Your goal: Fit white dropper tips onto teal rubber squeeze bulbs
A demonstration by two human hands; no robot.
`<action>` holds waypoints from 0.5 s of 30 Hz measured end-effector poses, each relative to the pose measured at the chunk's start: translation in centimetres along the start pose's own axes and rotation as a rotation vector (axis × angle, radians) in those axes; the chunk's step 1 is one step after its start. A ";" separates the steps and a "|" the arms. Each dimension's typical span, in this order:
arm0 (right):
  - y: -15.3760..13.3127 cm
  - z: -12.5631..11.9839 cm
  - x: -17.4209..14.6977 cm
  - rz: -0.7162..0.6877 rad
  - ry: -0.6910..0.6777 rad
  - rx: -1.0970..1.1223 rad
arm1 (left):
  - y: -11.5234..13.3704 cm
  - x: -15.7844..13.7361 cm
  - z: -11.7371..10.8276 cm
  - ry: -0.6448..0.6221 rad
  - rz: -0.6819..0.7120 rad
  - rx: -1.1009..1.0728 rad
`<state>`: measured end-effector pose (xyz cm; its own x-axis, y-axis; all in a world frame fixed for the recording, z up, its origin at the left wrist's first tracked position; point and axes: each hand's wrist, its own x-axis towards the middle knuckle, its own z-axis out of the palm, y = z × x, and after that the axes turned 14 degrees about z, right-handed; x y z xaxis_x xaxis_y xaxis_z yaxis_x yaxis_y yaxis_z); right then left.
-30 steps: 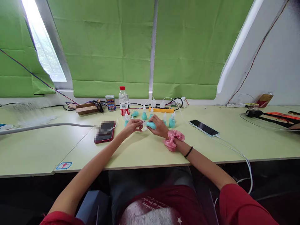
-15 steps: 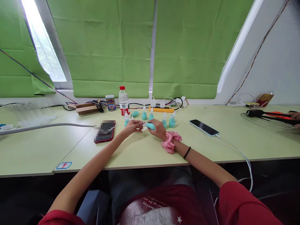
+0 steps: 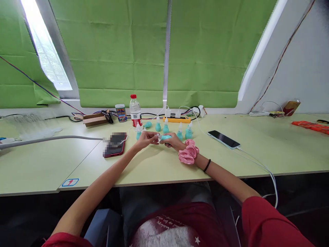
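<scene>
The red-capped plastic bottle (image 3: pixel 135 113) stands toward the back of the pale counter (image 3: pixel 159 168). In front of it and to its right, the two hands meet with a teal squeeze bulb (image 3: pixel 166 137) held sideways between them. The right hand (image 3: pixel 177 141) is closed around the bulb's body; the left hand (image 3: pixel 147 139) pinches a clear nozzle (image 3: pixel 157 137) at its left end. Fingers cover part of that joint, so whether the nozzle is fully seated is hard to tell.

One upright teal bulb (image 3: pixel 138 134) with a whitish tip is just in front of the bottle, and four standing bulbs (image 3: pixel 188 133) are spread to its right. A teal bulb lying on its side (image 3: pixel 147 125) is close by the bottle's right.

A yellow power strip (image 3: pixel 177 119) sits right of the bottle, and a light-cased phone (image 3: pixel 223 139) lies well to its right and nearer the front. Just left of the bottle is a patterned can (image 3: pixel 121 113); left and in front lies a red-cased phone (image 3: pixel 114 145).
</scene>
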<state>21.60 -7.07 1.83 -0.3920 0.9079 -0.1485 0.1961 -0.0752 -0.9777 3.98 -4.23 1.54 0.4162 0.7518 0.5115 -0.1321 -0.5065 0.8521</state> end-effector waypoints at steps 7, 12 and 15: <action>-0.8 -0.7 0.8 0.164 -0.208 0.066 | 0.3 0.1 0.5 -0.031 0.047 0.097; -1.2 -1.1 1.1 0.252 -0.351 0.137 | 0.6 0.2 0.4 -0.097 0.089 0.137; -1.1 -1.3 1.5 0.274 -0.395 0.191 | 0.4 0.2 0.2 -0.134 0.114 0.154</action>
<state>21.94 -5.05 2.86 -0.6661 0.6220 -0.4117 0.1863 -0.3957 -0.8993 4.22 -4.38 1.96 0.5236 0.6283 0.5755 -0.0510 -0.6511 0.7573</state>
